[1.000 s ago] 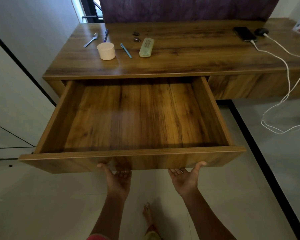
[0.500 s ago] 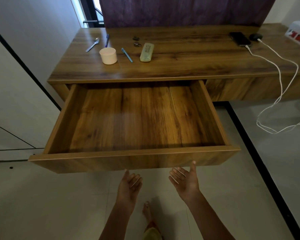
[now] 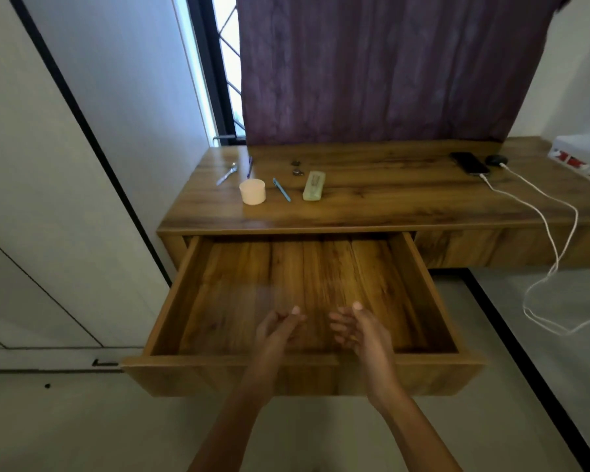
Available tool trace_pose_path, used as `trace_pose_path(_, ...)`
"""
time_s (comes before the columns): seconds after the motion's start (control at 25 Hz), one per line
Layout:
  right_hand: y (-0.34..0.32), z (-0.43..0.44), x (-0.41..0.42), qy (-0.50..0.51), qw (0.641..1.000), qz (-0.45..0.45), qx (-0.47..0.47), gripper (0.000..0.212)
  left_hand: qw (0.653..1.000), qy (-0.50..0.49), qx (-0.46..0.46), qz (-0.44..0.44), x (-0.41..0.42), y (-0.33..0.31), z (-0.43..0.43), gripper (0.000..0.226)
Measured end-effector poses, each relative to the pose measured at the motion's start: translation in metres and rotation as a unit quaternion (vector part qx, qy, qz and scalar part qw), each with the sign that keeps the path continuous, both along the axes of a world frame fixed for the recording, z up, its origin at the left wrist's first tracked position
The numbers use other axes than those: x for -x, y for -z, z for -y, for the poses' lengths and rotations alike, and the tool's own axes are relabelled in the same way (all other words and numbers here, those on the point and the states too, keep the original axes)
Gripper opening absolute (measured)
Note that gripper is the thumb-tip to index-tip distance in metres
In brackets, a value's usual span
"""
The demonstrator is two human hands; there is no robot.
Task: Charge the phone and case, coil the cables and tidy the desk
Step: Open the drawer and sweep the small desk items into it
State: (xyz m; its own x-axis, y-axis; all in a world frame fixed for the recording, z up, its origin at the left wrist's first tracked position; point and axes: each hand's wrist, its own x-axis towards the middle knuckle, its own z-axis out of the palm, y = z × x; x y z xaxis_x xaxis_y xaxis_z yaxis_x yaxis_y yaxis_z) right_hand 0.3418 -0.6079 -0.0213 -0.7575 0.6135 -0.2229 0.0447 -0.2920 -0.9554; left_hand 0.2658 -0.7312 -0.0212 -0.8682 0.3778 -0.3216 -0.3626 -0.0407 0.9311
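Observation:
The wooden desk (image 3: 372, 206) has its left drawer (image 3: 300, 361) pulled fully out with nothing inside. My left hand (image 3: 280, 330) and my right hand (image 3: 361, 330) hover side by side above the drawer's front part, fingers loose, holding nothing. At the desk's back right lies a black phone (image 3: 470, 162) with a white cable (image 3: 539, 216) plugged in. Beside it sits a small black case (image 3: 496, 160) with a second white cable (image 3: 559, 199). Both cables hang off the desk edge to the floor.
On the desk's left lie a spoon (image 3: 227, 174), a pink cup (image 3: 252, 191), two pens (image 3: 281, 189), two small dark bits (image 3: 297, 171) and a pale green remote (image 3: 314, 186). A white power strip (image 3: 581, 158) sits far right. A purple curtain hangs behind.
My hands let go of the drawer's underside and rose over its front edge. The view tilted up, showing the curtain and window.

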Motion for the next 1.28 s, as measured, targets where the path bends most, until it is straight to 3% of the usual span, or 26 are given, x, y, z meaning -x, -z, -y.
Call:
trace_pose_path(0.2,-0.032,-0.022,0.058,0.012,0.996,-0.018,-0.086,0.019,0.993,-0.019,0.035,-0.108,0.054,-0.039,0.0,0.014)
trace_pose_path(0.44,-0.044,-0.07,0.176,0.047,0.981,0.022,-0.185,0.026,0.974,-0.059,0.101,-0.195,0.176,-0.052,-0.035,0.034)
trace_pose_path(0.8,0.003,-0.131,0.372,0.041,0.924,0.208,-0.319,0.088,0.938,-0.035,0.237,-0.251,0.362,0.0,-0.091,0.091)
trace_pose_path(0.92,0.024,-0.145,0.412,0.032,0.905,0.239,-0.35,0.099,0.937,-0.037,0.249,-0.244,0.399,0.019,-0.106,0.106)
trace_pose_path(1.04,0.044,-0.155,0.435,0.042,0.894,0.253,-0.368,0.089,0.948,-0.052,0.239,-0.205,0.427,0.035,-0.119,0.114)
trace_pose_path(1.16,0.059,-0.156,0.439,0.1,0.857,0.26,-0.433,0.069,0.945,-0.094,0.237,-0.204,0.435,0.046,-0.127,0.099)
trace_pose_path(1.28,0.064,-0.155,0.439,0.119,0.839,0.256,-0.466,0.062,0.931,-0.13,0.259,-0.223,0.431,0.05,-0.128,0.088)
